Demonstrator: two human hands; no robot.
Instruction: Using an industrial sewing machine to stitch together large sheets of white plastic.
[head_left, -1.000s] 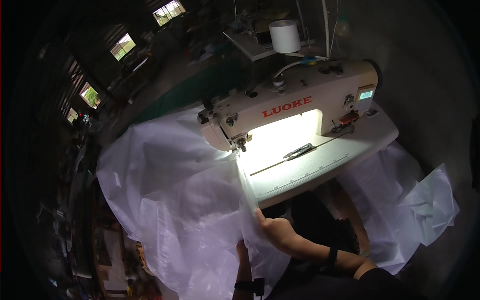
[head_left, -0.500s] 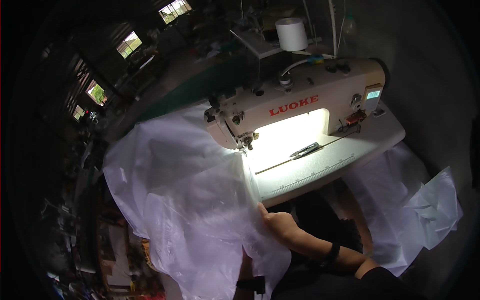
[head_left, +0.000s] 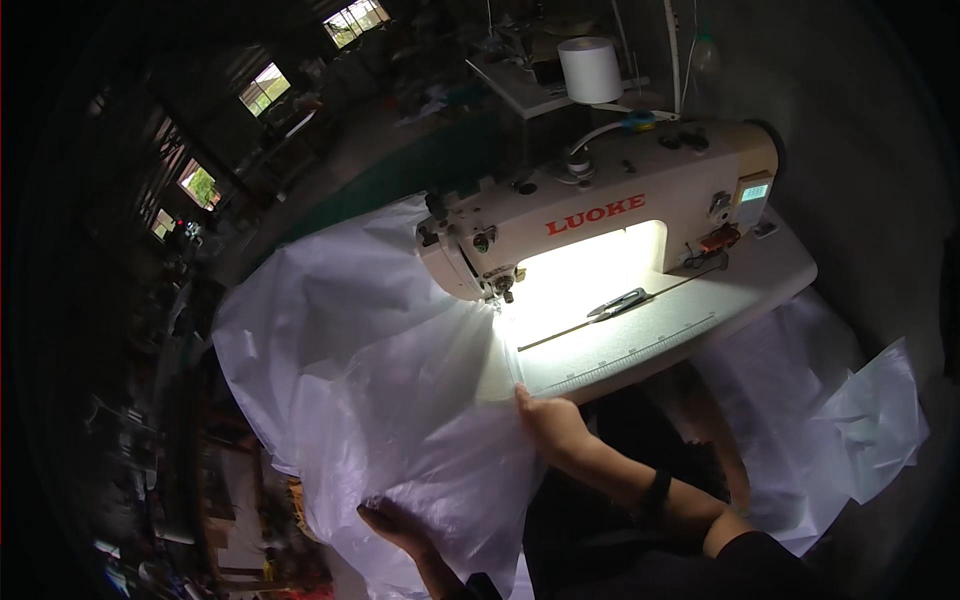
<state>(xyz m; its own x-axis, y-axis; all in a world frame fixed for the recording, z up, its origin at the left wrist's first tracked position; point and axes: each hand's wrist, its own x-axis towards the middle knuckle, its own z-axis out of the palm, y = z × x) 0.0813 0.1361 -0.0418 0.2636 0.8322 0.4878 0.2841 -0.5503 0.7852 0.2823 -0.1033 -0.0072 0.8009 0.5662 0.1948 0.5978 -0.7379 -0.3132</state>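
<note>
A large, translucent white plastic-like sheet (head_left: 370,400) drapes over the left side of a white sewing machine (head_left: 600,215), its right edge running up under the needle area. Just in front of the machine bed, my right hand (head_left: 555,430) is closed on that edge, index finger pointing toward the needle. Lower down, my left hand (head_left: 398,528) lies flat against the sheet, fingers stretched out and partly lost in its shine and folds. Thread snips (head_left: 618,304) rest on the lit bed, right of the needle.
A white thread cone (head_left: 590,72) stands behind the machine. More translucent sheeting (head_left: 780,400) hangs at the right, below the bed. A small lit display (head_left: 754,193) sits at the machine's right end. Dim workshop clutter and windows (head_left: 265,90) fill the left.
My left hand has come up from behind the sheet's lower part and now shows on it. My right hand and the sheet's edge have moved slightly toward the needle.
</note>
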